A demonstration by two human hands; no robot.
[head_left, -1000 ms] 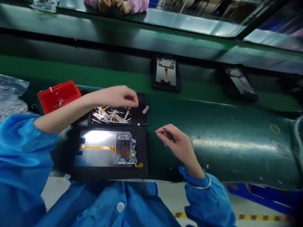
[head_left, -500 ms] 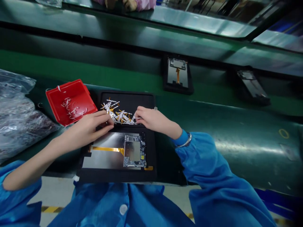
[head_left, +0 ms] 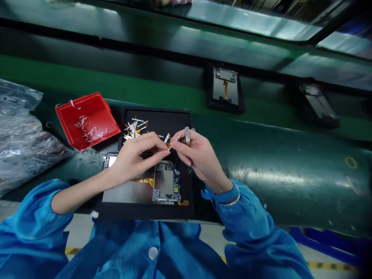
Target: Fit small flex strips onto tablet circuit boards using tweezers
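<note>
Your left hand [head_left: 136, 155] and right hand [head_left: 200, 155] have fingers pinched narrow, together holding one thin, flat whitish strip [head_left: 175, 141].

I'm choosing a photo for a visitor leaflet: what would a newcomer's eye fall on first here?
Probably the bright red bin, left of the black tray, with thin white curls inside. Next, near the middle, the right hand holds a small pale strip, the left hand close beside it. Just below them, the silvery circuit board stands out against its dark surroundings.
</note>
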